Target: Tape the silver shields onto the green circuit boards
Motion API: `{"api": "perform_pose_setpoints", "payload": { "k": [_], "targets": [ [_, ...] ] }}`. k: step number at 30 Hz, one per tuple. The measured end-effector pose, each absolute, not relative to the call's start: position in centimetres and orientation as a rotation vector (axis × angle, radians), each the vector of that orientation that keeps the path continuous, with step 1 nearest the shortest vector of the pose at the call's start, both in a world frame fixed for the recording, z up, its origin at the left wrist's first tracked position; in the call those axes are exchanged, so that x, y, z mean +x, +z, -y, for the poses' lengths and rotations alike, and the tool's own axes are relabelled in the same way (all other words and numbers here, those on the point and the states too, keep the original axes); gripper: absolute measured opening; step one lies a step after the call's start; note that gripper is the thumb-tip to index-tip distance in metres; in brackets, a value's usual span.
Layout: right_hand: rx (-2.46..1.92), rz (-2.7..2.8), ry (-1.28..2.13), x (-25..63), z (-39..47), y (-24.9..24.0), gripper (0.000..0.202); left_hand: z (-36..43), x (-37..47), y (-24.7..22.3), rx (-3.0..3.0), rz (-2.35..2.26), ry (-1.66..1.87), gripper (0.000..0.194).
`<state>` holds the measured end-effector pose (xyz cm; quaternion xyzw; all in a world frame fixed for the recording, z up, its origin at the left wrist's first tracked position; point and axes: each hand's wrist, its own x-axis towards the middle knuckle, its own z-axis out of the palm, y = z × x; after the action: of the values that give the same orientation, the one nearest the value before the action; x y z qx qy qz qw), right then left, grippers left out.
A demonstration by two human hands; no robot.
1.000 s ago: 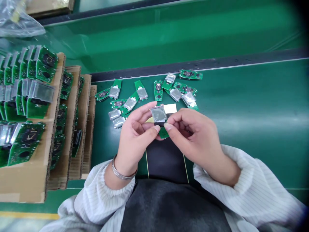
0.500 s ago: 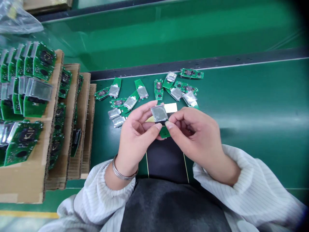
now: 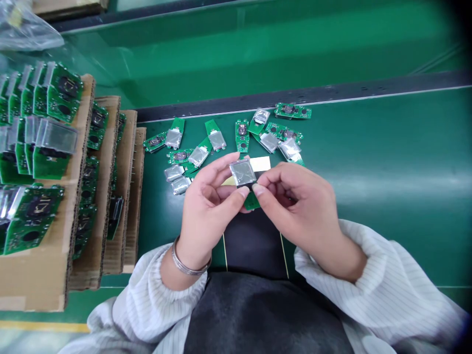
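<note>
Between my two hands is a green circuit board [image 3: 252, 201] with a small square display screen [image 3: 243, 172] at its upper end. My left hand [image 3: 209, 204] grips it from the left, thumb on the front and fingers around the edge and behind. From the right, my right hand [image 3: 300, 201] pinches it with the thumb just under the screen; its other fingers are curled and partly hidden. A pale yellow and white piece [image 3: 260, 163] shows behind the board. Most of the board's lower part is covered by my thumbs.
Several loose circuit boards with screens [image 3: 217, 140] lie scattered on the green table [image 3: 387, 187] beyond my hands. To the left stand cardboard racks [image 3: 79, 162] holding rows of similar boards. A dark ledge [image 3: 332, 92] runs along the back. Clear plastic [image 3: 29, 29] lies at the upper left.
The screen tilts slightly, and its surface now catches more light, showing crease-like lines. Both hands keep nearly the same place and grip.
</note>
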<state>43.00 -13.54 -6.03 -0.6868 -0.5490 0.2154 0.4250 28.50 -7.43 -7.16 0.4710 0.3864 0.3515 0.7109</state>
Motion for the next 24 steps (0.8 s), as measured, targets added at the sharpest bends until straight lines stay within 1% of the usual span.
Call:
{"api": "perform_pose_setpoints", "payload": {
  "k": [7,24],
  "targets": [
    [-1.647,1.404,0.466,43.14,13.46,-6.38,0.015,7.41,28.65,-7.65,1.089,-0.837,0.833,0.045],
    [-1.653,1.391,0.462,43.06,13.33,-6.46,0.014,7.80,28.90,-7.59,1.207,-0.855,0.941,0.042]
  ]
}}
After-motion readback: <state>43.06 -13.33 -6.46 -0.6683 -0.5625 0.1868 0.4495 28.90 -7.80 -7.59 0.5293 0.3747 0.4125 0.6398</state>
